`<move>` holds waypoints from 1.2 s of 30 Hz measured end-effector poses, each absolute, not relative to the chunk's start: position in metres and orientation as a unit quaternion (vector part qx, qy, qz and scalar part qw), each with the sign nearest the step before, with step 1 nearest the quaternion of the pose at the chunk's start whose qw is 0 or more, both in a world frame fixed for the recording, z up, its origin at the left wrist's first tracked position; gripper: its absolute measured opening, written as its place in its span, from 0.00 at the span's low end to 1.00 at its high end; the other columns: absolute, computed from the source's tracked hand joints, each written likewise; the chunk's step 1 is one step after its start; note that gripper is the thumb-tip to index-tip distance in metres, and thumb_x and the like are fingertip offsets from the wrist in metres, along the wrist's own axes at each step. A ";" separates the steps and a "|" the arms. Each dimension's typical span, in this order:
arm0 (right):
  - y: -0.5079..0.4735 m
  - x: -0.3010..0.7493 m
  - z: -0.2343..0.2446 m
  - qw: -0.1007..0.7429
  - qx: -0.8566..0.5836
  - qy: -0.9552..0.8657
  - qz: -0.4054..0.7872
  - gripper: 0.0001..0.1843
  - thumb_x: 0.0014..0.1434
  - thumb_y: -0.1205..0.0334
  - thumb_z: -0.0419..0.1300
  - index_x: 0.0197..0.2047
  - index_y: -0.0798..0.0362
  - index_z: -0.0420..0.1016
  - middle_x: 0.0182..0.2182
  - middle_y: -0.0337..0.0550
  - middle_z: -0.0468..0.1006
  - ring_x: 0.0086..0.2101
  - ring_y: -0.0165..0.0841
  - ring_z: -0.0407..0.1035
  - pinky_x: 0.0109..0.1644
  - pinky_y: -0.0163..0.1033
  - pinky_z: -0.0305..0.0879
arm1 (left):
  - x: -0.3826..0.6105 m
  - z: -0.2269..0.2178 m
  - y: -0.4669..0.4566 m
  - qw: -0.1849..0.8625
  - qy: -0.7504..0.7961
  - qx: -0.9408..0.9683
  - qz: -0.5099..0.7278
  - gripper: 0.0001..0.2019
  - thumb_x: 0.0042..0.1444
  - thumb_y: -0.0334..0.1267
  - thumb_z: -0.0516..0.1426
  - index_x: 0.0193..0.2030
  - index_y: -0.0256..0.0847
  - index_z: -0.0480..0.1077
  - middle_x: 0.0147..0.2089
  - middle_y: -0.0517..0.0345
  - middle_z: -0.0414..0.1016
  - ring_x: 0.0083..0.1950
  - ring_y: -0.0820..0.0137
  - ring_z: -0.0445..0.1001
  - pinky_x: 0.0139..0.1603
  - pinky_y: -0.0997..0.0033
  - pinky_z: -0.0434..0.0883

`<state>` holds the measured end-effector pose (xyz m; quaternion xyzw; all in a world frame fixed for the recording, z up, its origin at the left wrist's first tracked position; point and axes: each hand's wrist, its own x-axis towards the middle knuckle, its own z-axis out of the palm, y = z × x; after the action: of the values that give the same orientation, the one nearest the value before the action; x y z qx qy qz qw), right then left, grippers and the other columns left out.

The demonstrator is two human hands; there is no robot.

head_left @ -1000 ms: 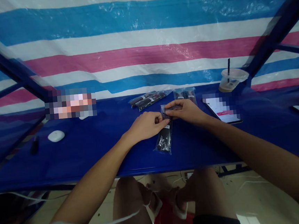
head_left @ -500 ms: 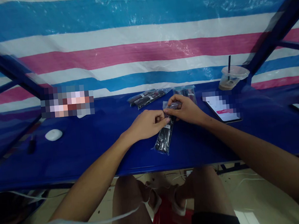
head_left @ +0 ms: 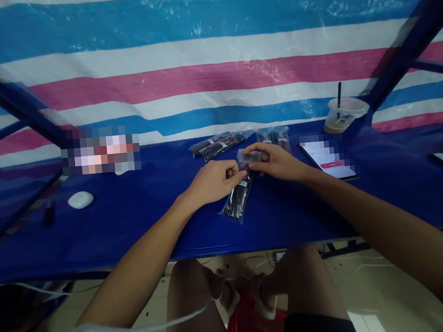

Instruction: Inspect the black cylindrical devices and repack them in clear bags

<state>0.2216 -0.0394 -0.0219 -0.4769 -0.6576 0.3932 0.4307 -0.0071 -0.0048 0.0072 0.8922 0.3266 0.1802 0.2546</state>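
Note:
A long clear plastic packet of black items (head_left: 238, 200) lies on the blue table (head_left: 133, 225), slanting from its far end down toward me. My left hand (head_left: 213, 181) pinches the packet's far end with closed fingers. Facing it, my right hand (head_left: 275, 160) grips the same end, thumb and fingers closed on the plastic. The two hands almost touch over the packet's top.
Two more similar packets (head_left: 221, 144) (head_left: 275, 136) lie behind the hands. A phone (head_left: 327, 160) lies to the right, with a lidded iced drink and straw (head_left: 343, 115) beyond it. A white oval case (head_left: 80, 199) and a small dark object (head_left: 48, 216) sit at the left. Blue frame bars slant at both sides.
The packet's near end has swung a little to the left and its far end has been lowered toward the table. Both hands keep hold of its top.

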 end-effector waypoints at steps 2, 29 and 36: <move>-0.039 0.222 -0.024 0.426 -0.473 -0.662 0.396 0.23 0.59 0.58 0.69 0.57 0.48 0.78 0.50 0.46 0.81 0.37 0.35 0.75 0.36 0.41 0.76 | -0.008 0.007 -0.004 0.254 0.330 0.891 0.180 0.17 0.67 0.47 0.58 0.29 0.41 0.66 0.26 0.62 0.69 0.27 0.72 0.65 0.29 0.68 0.54; -0.048 0.224 -0.028 0.273 -0.488 -0.806 0.195 0.18 0.67 0.53 0.64 0.56 0.49 0.82 0.61 0.56 0.69 0.33 0.32 0.73 0.48 0.52 0.77 | -0.010 0.004 0.004 0.167 0.411 0.885 0.144 0.17 0.66 0.53 0.60 0.32 0.44 0.73 0.29 0.61 0.78 0.29 0.69 0.70 0.31 0.67 0.54; -0.061 0.210 -0.020 0.221 -0.461 -0.855 0.091 0.37 0.68 0.48 0.64 0.74 0.53 0.66 0.64 0.59 0.73 0.56 0.53 0.70 0.62 0.61 0.69 | -0.008 0.001 0.006 0.172 0.442 0.866 0.158 0.17 0.64 0.53 0.62 0.31 0.44 0.74 0.29 0.60 0.78 0.29 0.69 0.71 0.30 0.67 0.55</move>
<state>0.2103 -0.0612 -0.0202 -0.4610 -0.8546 0.0912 0.2210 -0.0083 0.0059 0.0010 0.8659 0.4420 0.1583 0.1724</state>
